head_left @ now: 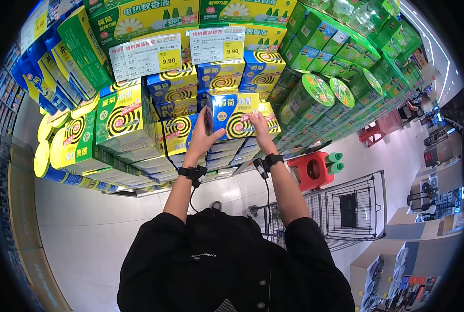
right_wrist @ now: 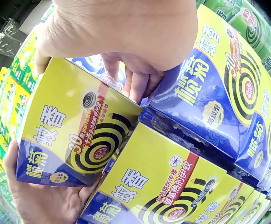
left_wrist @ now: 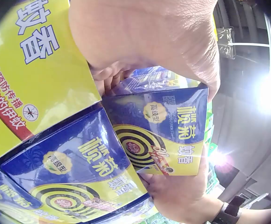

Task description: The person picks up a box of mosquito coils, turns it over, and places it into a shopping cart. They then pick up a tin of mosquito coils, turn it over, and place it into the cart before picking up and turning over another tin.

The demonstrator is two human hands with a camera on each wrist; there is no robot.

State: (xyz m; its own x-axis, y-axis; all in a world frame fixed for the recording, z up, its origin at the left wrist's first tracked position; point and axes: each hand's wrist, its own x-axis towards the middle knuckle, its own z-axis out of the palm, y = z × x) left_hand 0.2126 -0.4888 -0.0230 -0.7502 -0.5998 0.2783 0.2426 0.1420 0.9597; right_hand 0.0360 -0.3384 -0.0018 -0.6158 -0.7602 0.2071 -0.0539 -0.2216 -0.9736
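Observation:
Both hands hold one blue-and-yellow box of mosquito coils (head_left: pixel 231 110), printed with a black spiral, at the front of a stacked display. My left hand (head_left: pixel 203 136) grips its left side, thumb across the lower front. On the right edge lies my right hand (head_left: pixel 262 130), fingers over the front corner. In the left wrist view the box (left_wrist: pixel 159 130) is tilted beside matching boxes (left_wrist: pixel 75 163), with the right hand (left_wrist: pixel 180 196) under its far end. The right wrist view shows the box (right_wrist: pixel 56 107) between the two hands, the left hand's fingers (right_wrist: pixel 47 200) along its lower edge.
Price tags (head_left: pixel 217 46) hang above the stack. Green cylindrical tubs (head_left: pixel 318 91) stand to the right, green-and-yellow boxes (head_left: pixel 120 117) to the left. A red stool (head_left: pixel 311 170) and a shopping cart (head_left: pixel 346 208) are on the floor at the right. Cables run from both wrist cameras.

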